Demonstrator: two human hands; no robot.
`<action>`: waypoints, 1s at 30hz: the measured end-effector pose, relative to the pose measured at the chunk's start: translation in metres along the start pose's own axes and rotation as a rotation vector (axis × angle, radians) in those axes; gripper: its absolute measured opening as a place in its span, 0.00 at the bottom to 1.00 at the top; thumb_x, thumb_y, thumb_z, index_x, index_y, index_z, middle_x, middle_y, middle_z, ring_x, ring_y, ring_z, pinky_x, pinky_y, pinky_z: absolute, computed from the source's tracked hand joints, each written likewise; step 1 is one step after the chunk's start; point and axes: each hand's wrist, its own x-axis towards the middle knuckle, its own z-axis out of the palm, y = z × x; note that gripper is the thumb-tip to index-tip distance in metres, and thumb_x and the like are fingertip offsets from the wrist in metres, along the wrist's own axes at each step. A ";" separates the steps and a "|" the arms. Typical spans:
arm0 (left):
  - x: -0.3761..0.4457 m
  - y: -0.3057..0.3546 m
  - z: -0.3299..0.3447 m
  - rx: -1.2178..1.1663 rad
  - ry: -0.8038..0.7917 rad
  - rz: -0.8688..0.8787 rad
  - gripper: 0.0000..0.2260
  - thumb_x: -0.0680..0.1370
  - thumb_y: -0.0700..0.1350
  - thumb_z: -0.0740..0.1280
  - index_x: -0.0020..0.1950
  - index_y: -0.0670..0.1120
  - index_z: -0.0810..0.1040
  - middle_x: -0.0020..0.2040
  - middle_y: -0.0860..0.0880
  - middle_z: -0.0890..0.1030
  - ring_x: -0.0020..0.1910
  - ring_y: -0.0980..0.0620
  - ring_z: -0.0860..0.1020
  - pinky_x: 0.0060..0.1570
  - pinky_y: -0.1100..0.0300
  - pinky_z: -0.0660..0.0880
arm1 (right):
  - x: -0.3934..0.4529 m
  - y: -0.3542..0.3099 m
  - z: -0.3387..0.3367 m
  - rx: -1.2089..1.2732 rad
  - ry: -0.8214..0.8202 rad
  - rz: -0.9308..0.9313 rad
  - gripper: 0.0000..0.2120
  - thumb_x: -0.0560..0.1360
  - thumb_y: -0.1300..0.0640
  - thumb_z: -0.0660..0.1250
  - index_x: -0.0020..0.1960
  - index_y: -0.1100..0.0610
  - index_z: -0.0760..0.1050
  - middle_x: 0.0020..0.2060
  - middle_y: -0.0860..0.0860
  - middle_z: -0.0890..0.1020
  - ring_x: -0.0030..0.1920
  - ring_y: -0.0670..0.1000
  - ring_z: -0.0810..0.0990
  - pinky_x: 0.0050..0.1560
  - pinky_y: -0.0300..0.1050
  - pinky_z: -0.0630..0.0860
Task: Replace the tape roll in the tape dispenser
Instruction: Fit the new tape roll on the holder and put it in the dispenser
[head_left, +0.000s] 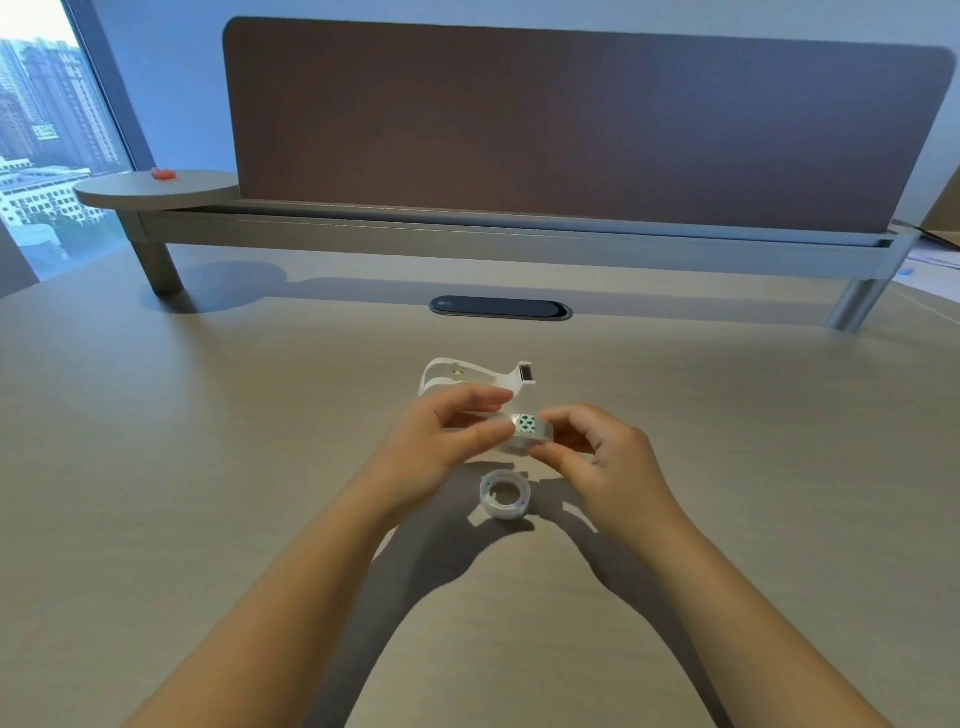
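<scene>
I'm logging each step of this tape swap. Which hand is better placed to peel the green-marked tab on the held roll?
Probably the right hand: its fingers sit beside the green tab on the tape roll, while the left hand steadies the roll's other side.

Left hand (441, 441) covers the dispenser's (467, 376) near side; fingers hide most of the held tape roll (530, 434). Sticker print too small to read.

No words or numbers can be read anywhere. The tape roll (527, 433) carries a small green-patterned tab, too blurred to read.
</scene>
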 end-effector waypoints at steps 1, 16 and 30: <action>0.000 0.001 0.000 0.057 -0.021 0.038 0.09 0.72 0.42 0.65 0.49 0.53 0.75 0.46 0.52 0.78 0.45 0.58 0.77 0.43 0.72 0.74 | 0.000 0.000 0.001 -0.008 0.000 0.001 0.07 0.71 0.62 0.66 0.42 0.51 0.73 0.36 0.41 0.75 0.39 0.42 0.75 0.39 0.26 0.71; 0.039 -0.009 -0.049 -0.053 0.344 0.023 0.05 0.72 0.39 0.64 0.46 0.43 0.77 0.39 0.51 0.78 0.40 0.56 0.76 0.45 0.65 0.74 | 0.046 0.008 0.023 -0.092 0.116 0.132 0.22 0.71 0.56 0.67 0.63 0.54 0.66 0.56 0.48 0.68 0.56 0.45 0.65 0.53 0.36 0.63; 0.079 -0.018 -0.050 0.280 0.144 0.019 0.09 0.73 0.38 0.63 0.52 0.39 0.76 0.44 0.49 0.75 0.41 0.54 0.73 0.43 0.66 0.71 | 0.072 0.032 0.044 -0.262 0.008 0.172 0.23 0.70 0.52 0.67 0.64 0.53 0.67 0.68 0.53 0.65 0.67 0.54 0.60 0.65 0.52 0.64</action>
